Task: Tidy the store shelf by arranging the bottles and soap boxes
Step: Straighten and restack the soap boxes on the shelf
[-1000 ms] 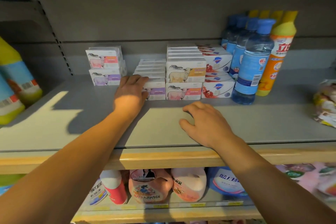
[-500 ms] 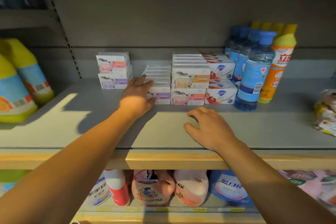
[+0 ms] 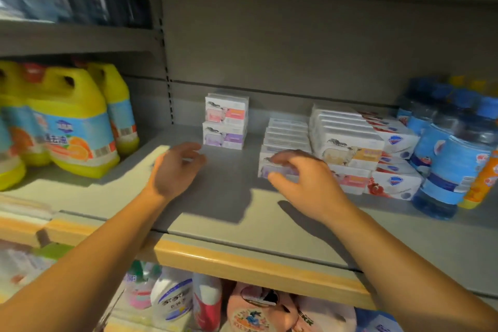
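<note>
Bare shelf [image 3: 229, 197] lies open between the yellow jugs [image 3: 72, 127] at nine o'clock and soap boxes [image 3: 347, 148] at two.

My right hand [image 3: 304, 178] curls its fingers around the front white cardboard soap box with a purple label [image 3: 272, 167] on the grey metal shelf [image 3: 229, 197]; my left hand [image 3: 175, 170] hovers, fingers loose, near yellow plastic detergent jugs [image 3: 72, 121].

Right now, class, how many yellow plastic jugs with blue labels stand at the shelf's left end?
4 at least: front jug, one behind it, two cut off at the left edge. More may be hidden.
</note>
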A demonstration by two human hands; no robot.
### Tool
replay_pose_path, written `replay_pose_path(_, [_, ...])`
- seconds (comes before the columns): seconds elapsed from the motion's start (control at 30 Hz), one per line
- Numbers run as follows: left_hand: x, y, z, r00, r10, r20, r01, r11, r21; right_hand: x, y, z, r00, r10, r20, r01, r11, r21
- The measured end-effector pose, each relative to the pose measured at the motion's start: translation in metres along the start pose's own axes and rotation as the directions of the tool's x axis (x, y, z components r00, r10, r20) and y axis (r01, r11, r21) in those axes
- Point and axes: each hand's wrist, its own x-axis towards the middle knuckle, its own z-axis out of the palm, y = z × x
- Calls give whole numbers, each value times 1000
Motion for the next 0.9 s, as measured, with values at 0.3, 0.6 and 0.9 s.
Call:
replay_pose_path(0.3, [7, -22, -7, 990, -131, -61, 107, 950, -294, 144, -19, 59, 998, -42, 36, 47, 986, -163])
replay_pose_path(0.6, [13, -28, -3, 982, -161, -93, 126, 945, -303, 215, -2, 94, 996, 83, -18, -83, 905, -418])
replay_pose_path(0.9, [12, -23, -2, 980, -164, -115, 127, 953, -274, 207, -21, 89, 987, 4, -163, -39, 977, -209])
